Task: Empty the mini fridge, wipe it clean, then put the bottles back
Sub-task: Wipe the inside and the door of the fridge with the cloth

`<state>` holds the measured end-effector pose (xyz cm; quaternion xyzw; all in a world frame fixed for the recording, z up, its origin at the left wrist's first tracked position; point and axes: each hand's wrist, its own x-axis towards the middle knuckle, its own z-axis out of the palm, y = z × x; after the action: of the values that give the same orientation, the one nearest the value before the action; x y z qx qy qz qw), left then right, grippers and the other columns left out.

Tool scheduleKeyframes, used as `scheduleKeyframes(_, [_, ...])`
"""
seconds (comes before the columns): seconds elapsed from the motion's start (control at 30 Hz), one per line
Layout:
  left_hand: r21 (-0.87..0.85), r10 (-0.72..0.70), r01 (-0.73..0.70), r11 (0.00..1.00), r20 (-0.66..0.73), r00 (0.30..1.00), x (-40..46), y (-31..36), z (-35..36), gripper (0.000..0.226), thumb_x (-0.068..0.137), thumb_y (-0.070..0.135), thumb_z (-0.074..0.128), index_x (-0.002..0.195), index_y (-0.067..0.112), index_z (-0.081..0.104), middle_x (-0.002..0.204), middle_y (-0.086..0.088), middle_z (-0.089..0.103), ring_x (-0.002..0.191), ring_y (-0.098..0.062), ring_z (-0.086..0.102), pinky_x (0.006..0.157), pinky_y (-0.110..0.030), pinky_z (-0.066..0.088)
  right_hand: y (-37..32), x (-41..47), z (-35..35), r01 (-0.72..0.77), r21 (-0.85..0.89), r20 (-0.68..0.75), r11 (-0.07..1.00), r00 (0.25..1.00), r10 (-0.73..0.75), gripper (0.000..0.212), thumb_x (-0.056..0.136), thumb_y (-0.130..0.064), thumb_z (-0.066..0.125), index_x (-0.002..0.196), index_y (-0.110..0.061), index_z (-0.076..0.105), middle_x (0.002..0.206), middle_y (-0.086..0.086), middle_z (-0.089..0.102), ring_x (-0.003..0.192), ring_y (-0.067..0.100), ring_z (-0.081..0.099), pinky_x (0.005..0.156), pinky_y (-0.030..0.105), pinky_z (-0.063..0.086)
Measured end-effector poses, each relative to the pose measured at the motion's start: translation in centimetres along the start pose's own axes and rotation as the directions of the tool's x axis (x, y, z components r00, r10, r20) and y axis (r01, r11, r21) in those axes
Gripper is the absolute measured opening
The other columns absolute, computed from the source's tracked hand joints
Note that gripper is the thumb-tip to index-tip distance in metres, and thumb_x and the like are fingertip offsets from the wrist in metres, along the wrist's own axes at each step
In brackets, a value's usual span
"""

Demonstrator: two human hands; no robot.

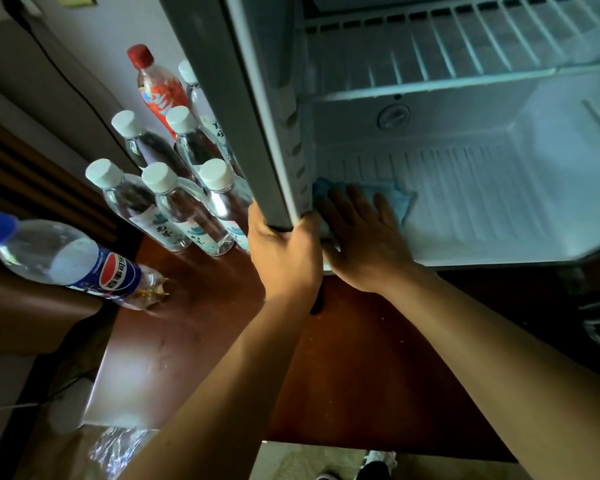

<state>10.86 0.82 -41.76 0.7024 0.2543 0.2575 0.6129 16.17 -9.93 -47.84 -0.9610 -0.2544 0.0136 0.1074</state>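
Mini fridge (465,188) sits on the dark red-brown table (194,334), open front facing the person, cavity bare apart from the cloth. Wire shelf (465,53) runs across the top of the cavity, its bars pointing back to front. The ribbed floor (465,202) has grooves running the same way.

Right hand (364,237) lies flat, fingers straight and spread, pressing a light blue cloth (395,195) onto the front left corner of the floor. The cloth is crumpled, and one corner sticks out to the right past the fingertips.

Left hand (284,251) grips the bottom front corner of the fridge's left side wall (222,98), fingers curled round the edge, thumb outside.

The bottles stand outside, on the table left of the fridge, upright, caps up. Six clear water bottles (187,209) with white caps are packed in a tight cluster touching each other, the rearmost half hidden behind the fridge wall. A red-capped bottle (156,88) with a red-orange label stands at the back by the wall. A blue-capped Pepsi bottle (66,258) is nearest the camera at the left; it looks tilted, cap to the left, though lens distortion makes that uncertain. It holds only a little liquid at the base.

A black cable (66,81) runs down the wall behind the bottles.
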Motion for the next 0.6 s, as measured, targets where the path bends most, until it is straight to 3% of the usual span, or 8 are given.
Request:
scheduleKeyframes(0.2, [0.004,0.001,-0.001,1.0,-0.023,1.0,0.2,-0.1,0.1,0.03,0.053,0.02,0.062,0.081,0.013,0.052,0.068,0.008,0.052,0.052,0.003,0.044,0.048,-0.01,0.035,0.4,1.7,0.2,-0.007,-0.004,0.008,1.0,1.0,0.007,0.07,0.094,-0.055,0.029,0.155,-0.028,0.008,0.164,-0.001,0.005,0.15,0.024,-0.003,0.118,0.051,-0.005])
scheduleKeyframes(0.4, [-0.003,-0.01,0.01,1.0,-0.02,1.0,0.0,0.1,0.0,0.026,0.055,0.017,0.062,0.08,0.014,0.052,0.057,0.019,0.052,0.05,0.005,0.045,0.047,-0.01,0.036,0.3,1.5,0.0,-0.012,0.01,0.018,1.0,1.0,0.012,0.069,0.095,-0.054,0.03,0.155,-0.029,0.008,0.164,-0.001,0.003,0.15,0.024,-0.005,0.118,0.051,-0.006])
scheduleKeyframes(0.6, [0.02,0.005,-0.005,1.0,0.009,1.0,-0.2,0.5,-0.2,0.02,0.059,0.018,0.062,0.077,0.02,0.053,0.06,0.015,0.053,0.052,0.002,0.046,0.048,-0.012,0.038,-0.2,-0.6,0.0,-0.036,0.03,-0.023,0.999,0.999,0.037,0.071,0.093,-0.056,0.031,0.154,-0.028,0.009,0.164,-0.001,0.003,0.15,0.024,-0.006,0.118,0.05,-0.007])
